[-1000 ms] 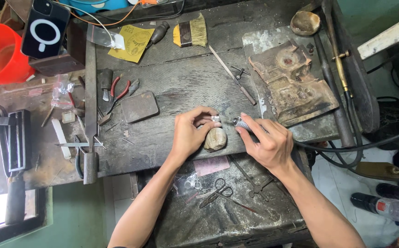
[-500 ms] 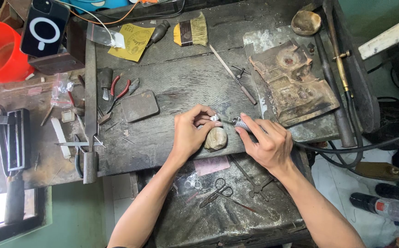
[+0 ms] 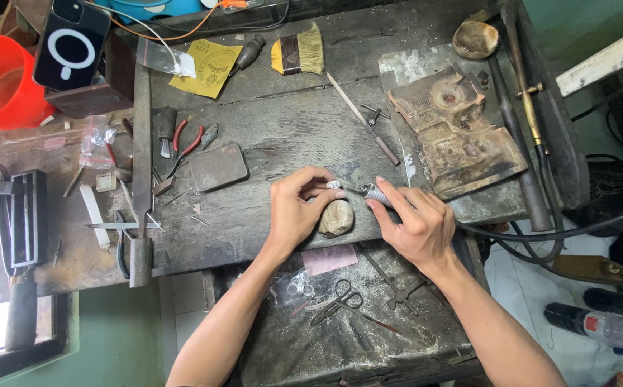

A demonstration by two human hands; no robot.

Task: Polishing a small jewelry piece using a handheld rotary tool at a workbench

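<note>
Nothing has moved: left hand (image 3: 298, 208) pinches small piece (image 3: 334, 185), right hand (image 3: 415, 222) grips handpiece (image 3: 374, 193).

A yellow paper sheet (image 3: 210, 66) with dark print lies at upper left; small clear plastic bags (image 3: 296, 287) sit at lower centre.

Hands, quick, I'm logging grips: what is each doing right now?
Left hand: closed, pinching a small silvery piece.
Right hand: closed around a rotary handpiece.
</note>
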